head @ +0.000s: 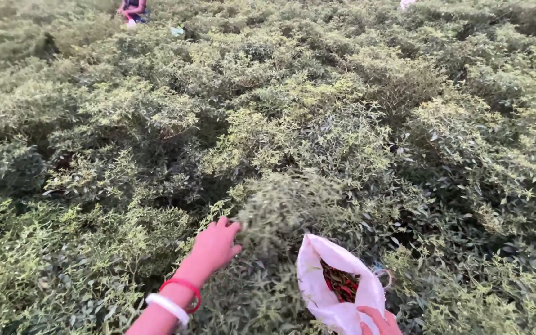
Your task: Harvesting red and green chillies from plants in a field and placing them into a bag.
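Bush low centre, dense, small-leaved, blurred at top; twigs look thin and springy, best taken by outer stems, not leaves. Left hand, red and white bangles on wrist, fingers loosely spread, pressing into foliage, nothing gripped. Bag right of it, white, soft, light, mouth open, red chillies inside. Right hand at bottom edge, fingers pinching bag rim. Person far off, top left

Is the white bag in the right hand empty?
No, the white bag, held open by the right hand, has red chillies inside.
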